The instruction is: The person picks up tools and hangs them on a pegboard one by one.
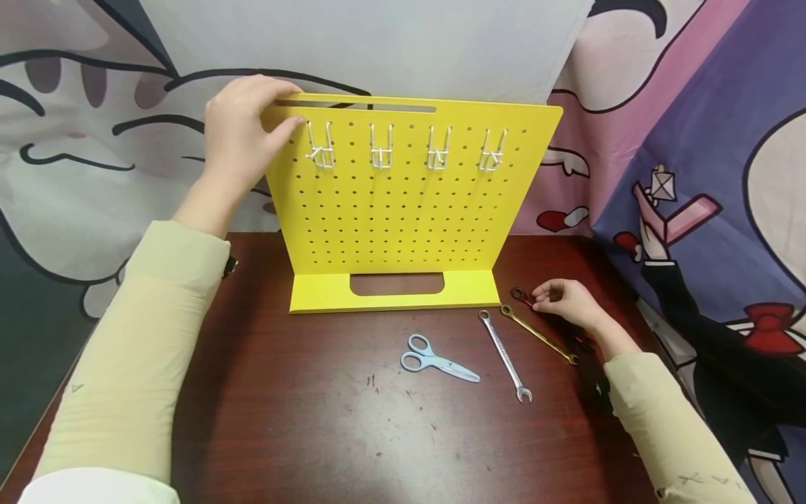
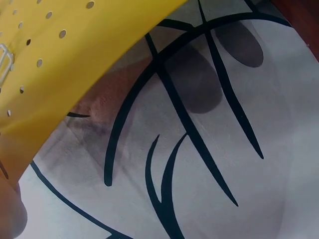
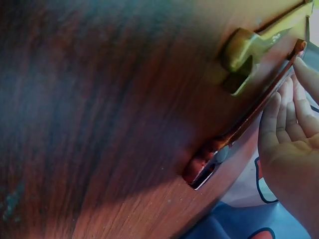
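Observation:
At the upper left corner of the yellow pegboard (image 1: 403, 210), my left hand (image 1: 239, 133) grips the edge, thumb on the front face and fingers behind. Four white wire hooks, one of them a hook (image 1: 380, 148) near the middle, hang in a row below the slot. My right hand (image 1: 571, 302) pinches a red combination wrench (image 3: 204, 162) by its shaft near the ring end, at the board's right foot. Its open end lies close over the table in the right wrist view. Beside it is a gold wrench (image 1: 538, 332), its ring end near the board's base.
A silver wrench (image 1: 504, 355) and light blue scissors (image 1: 434, 360) lie on the dark wood table (image 1: 302, 406) in front of the board. Behind stands a cloth backdrop (image 1: 686, 119) with cartoon prints, and a white panel (image 1: 378, 42) rises above the board.

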{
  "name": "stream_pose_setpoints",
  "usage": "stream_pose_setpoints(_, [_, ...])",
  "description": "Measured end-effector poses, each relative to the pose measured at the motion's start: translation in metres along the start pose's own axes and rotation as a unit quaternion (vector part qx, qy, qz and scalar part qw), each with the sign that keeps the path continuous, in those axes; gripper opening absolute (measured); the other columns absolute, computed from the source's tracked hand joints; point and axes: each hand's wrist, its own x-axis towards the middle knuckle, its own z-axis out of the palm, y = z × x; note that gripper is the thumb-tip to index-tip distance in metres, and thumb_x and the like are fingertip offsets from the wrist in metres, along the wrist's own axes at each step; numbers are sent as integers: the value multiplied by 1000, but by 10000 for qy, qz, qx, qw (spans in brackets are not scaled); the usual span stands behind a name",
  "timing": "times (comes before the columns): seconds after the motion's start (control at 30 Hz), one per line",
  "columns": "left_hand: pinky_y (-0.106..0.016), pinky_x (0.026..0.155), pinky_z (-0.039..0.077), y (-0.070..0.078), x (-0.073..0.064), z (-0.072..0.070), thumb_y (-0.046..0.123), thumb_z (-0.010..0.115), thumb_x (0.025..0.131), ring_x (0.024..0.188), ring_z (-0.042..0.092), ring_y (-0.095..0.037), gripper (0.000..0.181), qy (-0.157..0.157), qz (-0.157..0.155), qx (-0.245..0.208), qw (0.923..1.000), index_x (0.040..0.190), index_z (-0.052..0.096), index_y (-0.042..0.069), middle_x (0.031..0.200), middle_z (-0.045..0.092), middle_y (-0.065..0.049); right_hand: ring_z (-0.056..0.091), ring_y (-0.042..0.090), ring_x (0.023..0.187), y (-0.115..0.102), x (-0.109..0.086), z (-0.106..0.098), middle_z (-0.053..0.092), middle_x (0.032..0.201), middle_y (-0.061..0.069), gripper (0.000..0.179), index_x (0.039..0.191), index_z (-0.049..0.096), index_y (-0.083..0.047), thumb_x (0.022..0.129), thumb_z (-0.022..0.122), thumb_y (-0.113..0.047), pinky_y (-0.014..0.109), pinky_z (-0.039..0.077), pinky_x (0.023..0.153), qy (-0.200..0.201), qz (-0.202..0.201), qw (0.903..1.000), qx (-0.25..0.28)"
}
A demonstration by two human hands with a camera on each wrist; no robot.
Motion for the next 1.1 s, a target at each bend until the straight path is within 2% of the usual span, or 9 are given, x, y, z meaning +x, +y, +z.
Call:
stream_pose_setpoints(0.37, [-43, 119, 46, -1, 1, 1, 15, 77, 98, 132, 65, -31, 32, 91, 82, -98, 9999, 130, 76, 9, 133, 76, -10, 62, -1, 75, -1, -1, 2, 77, 90, 13, 23, 105, 77, 6, 88, 84, -8, 13, 50, 69, 13, -56, 9990, -451])
stream_pose_setpoints(0.6, [-44, 119, 46, -1, 1, 1, 15, 77, 98, 131, 65, -32, 32, 61, 69, -138, 9999, 129, 76, 9, 133, 76, -10, 61, 0, 73, -1, 1, 0, 78, 89, 13, 22, 104, 78, 7, 89, 84, -8, 14, 51, 68, -99, -33, 9991, -411])
stream_pose_setpoints(0.87, [-44, 118, 46, -2, 0, 1, 15, 77, 98, 131, 65, -32, 32, 51, 52, -129, 9999, 129, 76, 9, 132, 76, -11, 56, 3, 72, -4, -1, 0, 77, 85, 8, 18, 98, 79, 4, 90, 83, -12, 20, 44, 66, -130, 109, 9988, -450])
stream_pose_setpoints(1.0, [-44, 118, 47, -2, 0, 1, 14, 77, 98, 131, 65, -32, 31, 46, 42, -147, 9999, 128, 76, 8, 132, 76, -11, 57, 4, 73, -6, -3, -1, 78, 86, 7, 18, 98, 80, 2, 91, 83, -15, 20, 45, 67, -90, 108, 9983, -569])
stream_pose_setpoints(1.1, [-45, 117, 47, -2, 0, 2, 13, 77, 98, 131, 65, -32, 31, 46, 52, -169, 9998, 128, 76, 8, 131, 76, -11, 58, 4, 72, -11, -6, -5, 78, 87, 9, 20, 101, 79, 4, 92, 82, -14, 21, 48, 64, -51, 109, 9992, -369])
